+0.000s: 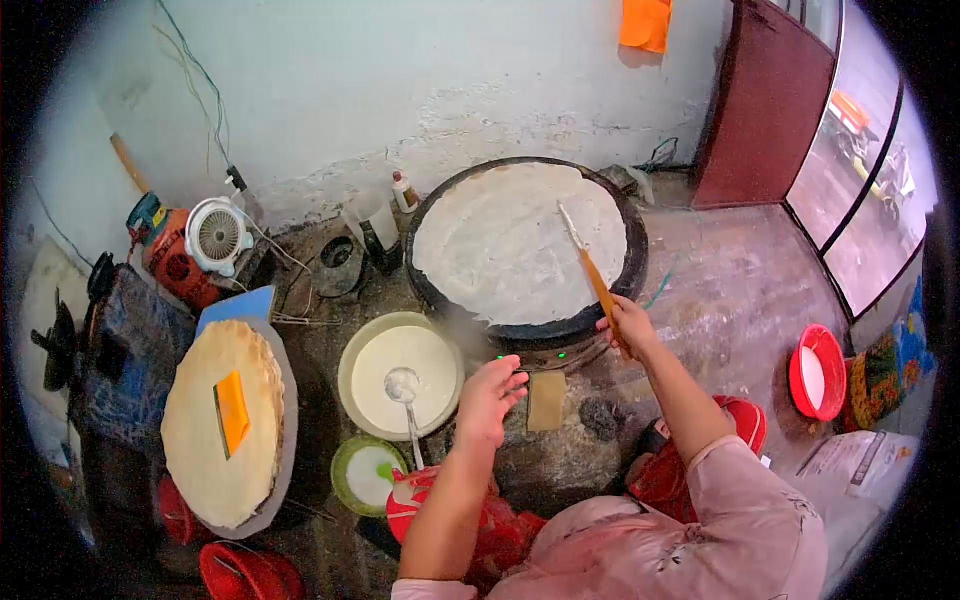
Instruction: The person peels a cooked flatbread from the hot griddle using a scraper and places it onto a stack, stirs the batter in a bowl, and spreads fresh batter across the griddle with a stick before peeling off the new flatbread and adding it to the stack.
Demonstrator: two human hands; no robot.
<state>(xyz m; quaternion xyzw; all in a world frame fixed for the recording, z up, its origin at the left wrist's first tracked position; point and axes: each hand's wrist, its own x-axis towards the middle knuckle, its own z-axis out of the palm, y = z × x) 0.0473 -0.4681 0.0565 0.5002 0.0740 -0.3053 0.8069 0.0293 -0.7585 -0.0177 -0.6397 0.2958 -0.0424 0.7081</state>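
Note:
A large round griddle with a dark rim carries a thin white sheet of batter. My right hand is closed around the wooden handle of a long flat spatula, whose pale blade lies over the batter's right part. In front of the griddle, my left hand is raised with its fingers apart and nothing in it. Just left of that hand stands a wide bowl of cream-coloured batter with a metal ladle in it. A green bowl with white liquid is below.
At the left, a tall stack of round flatbreads bears an orange and yellow packet. Behind are a white fan, a gas cylinder and cables. A red basin sits at the right, near glass doors.

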